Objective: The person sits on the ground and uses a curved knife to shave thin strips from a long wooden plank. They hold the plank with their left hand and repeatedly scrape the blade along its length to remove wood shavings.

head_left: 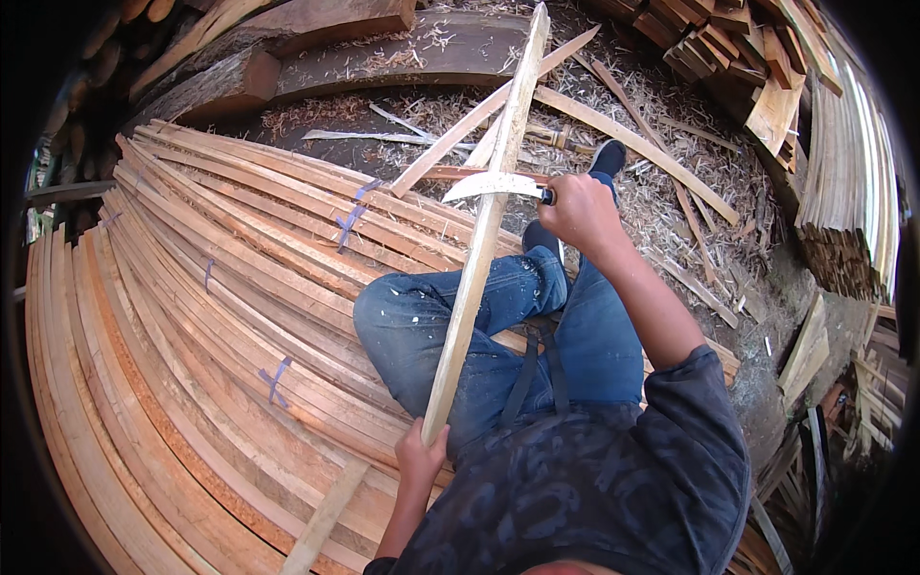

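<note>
- The person is sitting on a big stack of wooden slats [192, 316], legs in blue jeans [460, 326] stretched out toward twelve o'clock.
- The left hand [420, 458] is closing tight around the near end of a long pale wooden strip [484, 230], down at about six o'clock.
- That strip is running away from the body, slanting up toward twelve o'clock, its far end reaching over the shavings [661, 211] on the ground.
- The right hand [580, 213] is gripping the dark handle of a curved blade [494, 184], fingers wrapped fully round it, at roughly one o'clock from the knees.
- The blade is lying across the strip about halfway along it, touching the wood, its tip pointing toward nine o'clock.
- Loose offcuts [613, 129] are lying scattered over the shavings beyond the dark shoes [607, 156].
- More cut wood [843, 172] is standing piled at three o'clock, and heavy logs [316, 24] are lying at eleven o'clock.
</note>
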Available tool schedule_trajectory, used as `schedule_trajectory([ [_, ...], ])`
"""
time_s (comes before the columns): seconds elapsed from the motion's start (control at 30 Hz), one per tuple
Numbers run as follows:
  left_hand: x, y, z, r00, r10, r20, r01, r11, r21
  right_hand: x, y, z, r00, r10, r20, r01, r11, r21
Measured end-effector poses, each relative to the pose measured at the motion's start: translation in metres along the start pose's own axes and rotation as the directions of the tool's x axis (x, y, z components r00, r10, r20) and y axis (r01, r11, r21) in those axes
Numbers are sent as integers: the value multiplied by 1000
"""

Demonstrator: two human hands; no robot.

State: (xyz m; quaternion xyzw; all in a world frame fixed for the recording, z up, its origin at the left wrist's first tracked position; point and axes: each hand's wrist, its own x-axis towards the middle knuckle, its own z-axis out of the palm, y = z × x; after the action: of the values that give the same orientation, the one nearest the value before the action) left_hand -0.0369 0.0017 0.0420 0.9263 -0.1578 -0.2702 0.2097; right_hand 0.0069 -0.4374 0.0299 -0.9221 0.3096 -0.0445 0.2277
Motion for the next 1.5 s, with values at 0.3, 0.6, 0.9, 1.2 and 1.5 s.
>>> schedule_trajectory([
  [0.3,-5,28,-3,999,-22,-46,28,991,132,27,26,18,995,7,103,13,981,-192],
  [0.6,-2,27,-5,999,-53,-15,54,986,155,76,65,-3,985,126,-115,-146,972,-182],
  [0.9,-4,30,-2,999,-43,-31,47,985,168,25,19,12,986,-43,160,71,982,-175],
  [1.2,-5,36,-7,998,-4,-65,16,983,185,69,52,33,985,133,110,-105,968,-229],
  [1.5,-3,26,-2,997,-80,-22,82,990,116,77,72,-6,980,183,-79,-192,973,-127],
])
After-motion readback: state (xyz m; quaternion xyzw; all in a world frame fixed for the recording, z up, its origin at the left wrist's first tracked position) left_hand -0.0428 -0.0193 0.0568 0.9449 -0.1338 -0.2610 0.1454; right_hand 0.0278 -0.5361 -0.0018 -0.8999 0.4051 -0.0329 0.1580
